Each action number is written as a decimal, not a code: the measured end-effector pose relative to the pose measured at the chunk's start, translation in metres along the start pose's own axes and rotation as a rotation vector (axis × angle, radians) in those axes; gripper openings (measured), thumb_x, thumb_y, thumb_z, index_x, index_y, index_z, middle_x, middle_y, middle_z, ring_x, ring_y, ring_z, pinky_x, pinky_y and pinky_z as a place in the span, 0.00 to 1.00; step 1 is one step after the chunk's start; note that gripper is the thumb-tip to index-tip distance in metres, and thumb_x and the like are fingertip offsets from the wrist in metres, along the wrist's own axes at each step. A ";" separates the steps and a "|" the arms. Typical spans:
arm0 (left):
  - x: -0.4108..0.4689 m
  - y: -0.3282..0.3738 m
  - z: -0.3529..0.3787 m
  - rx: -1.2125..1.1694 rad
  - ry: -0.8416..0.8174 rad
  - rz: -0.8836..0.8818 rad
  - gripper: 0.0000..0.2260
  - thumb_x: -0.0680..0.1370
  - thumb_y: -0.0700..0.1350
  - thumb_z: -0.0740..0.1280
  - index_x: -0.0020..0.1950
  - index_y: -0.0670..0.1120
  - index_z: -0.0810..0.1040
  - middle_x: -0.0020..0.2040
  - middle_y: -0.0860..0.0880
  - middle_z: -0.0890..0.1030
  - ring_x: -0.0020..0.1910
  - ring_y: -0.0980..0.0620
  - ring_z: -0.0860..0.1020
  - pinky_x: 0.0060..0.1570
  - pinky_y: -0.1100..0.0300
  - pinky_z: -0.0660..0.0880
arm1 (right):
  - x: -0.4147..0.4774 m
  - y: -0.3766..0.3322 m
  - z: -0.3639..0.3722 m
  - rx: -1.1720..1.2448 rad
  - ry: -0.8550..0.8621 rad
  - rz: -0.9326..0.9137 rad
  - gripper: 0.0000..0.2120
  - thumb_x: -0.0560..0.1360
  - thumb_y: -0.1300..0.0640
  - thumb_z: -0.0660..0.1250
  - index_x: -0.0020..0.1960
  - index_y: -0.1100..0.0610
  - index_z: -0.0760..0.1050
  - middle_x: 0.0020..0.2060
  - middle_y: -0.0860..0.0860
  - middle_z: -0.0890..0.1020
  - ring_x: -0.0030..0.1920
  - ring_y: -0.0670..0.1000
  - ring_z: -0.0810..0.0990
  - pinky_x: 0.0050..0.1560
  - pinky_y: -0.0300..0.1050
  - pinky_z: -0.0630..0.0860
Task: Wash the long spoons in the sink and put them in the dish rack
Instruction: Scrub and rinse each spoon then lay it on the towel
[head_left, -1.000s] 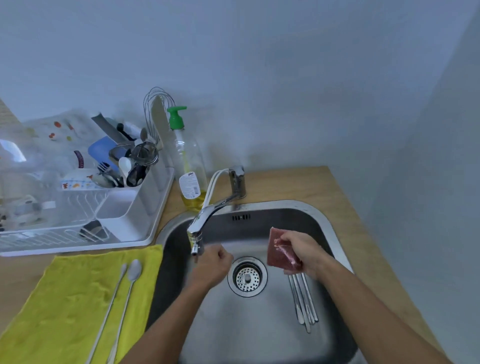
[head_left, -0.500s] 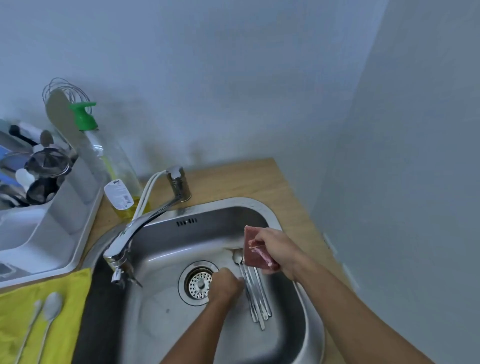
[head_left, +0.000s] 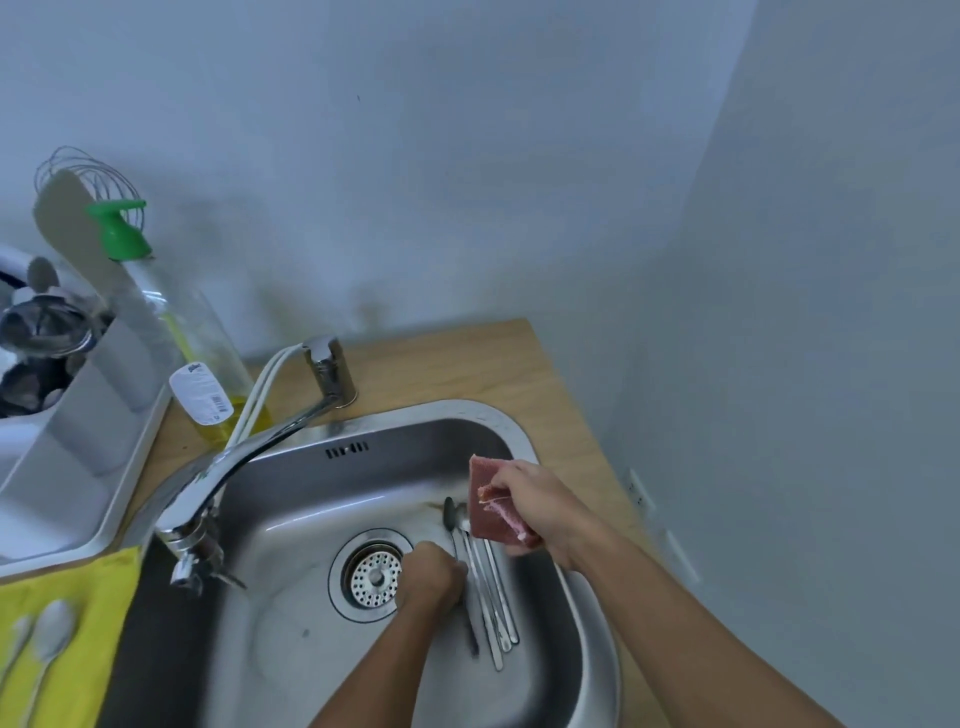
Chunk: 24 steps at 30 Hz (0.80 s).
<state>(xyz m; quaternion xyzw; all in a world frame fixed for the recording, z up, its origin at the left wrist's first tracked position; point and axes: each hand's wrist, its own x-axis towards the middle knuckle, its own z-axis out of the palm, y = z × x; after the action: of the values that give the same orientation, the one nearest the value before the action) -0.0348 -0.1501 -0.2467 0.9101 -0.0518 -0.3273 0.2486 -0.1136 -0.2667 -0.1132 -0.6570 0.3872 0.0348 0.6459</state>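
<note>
Several long metal spoons (head_left: 491, 587) lie side by side on the right of the steel sink (head_left: 311, 483) floor. My left hand (head_left: 431, 579) is down among them, beside the drain (head_left: 373, 574), with its fingers closed around the leftmost spoon's handle. My right hand (head_left: 535, 506) hovers just above the spoon bowls and pinches a reddish sponge (head_left: 491, 512). Two more long spoons (head_left: 44, 636) rest on a yellow cloth (head_left: 78, 613) at the left. The white dish rack (head_left: 62, 467) stands at the far left.
The chrome tap (head_left: 228, 467) swings out over the sink's left side. A dish soap bottle (head_left: 192, 358) with a green pump stands behind it. The rack's cutlery holder (head_left: 41, 332) is full of utensils. A wall closes in on the right past the wooden counter (head_left: 519, 374).
My left hand went from under the tap, across the drain, to the spoons and closed on one. The view swung right. My right hand kept hold of the sponge.
</note>
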 end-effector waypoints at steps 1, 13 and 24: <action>-0.002 -0.001 -0.004 -0.002 0.000 0.003 0.10 0.69 0.41 0.66 0.26 0.43 0.74 0.35 0.40 0.82 0.37 0.44 0.82 0.32 0.61 0.71 | 0.001 0.001 0.000 -0.002 -0.001 0.003 0.08 0.75 0.54 0.59 0.50 0.54 0.76 0.47 0.59 0.82 0.42 0.58 0.83 0.35 0.46 0.74; -0.040 -0.045 -0.059 -0.375 0.057 -0.060 0.13 0.70 0.39 0.69 0.25 0.47 0.81 0.36 0.43 0.82 0.35 0.44 0.82 0.38 0.54 0.83 | 0.007 0.004 0.031 -0.107 -0.090 0.018 0.10 0.76 0.53 0.58 0.54 0.50 0.75 0.50 0.57 0.83 0.48 0.57 0.85 0.36 0.44 0.79; -0.086 -0.096 -0.104 -0.631 -0.009 -0.080 0.08 0.76 0.38 0.66 0.37 0.43 0.78 0.37 0.44 0.79 0.24 0.55 0.77 0.27 0.65 0.69 | 0.003 0.002 0.111 -0.218 -0.196 0.031 0.08 0.79 0.52 0.58 0.51 0.51 0.75 0.46 0.56 0.81 0.44 0.54 0.81 0.37 0.44 0.76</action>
<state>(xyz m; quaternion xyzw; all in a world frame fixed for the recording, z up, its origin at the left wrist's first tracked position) -0.0435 -0.0007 -0.1757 0.7880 0.0870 -0.3408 0.5054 -0.0624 -0.1700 -0.1348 -0.7107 0.3263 0.1508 0.6047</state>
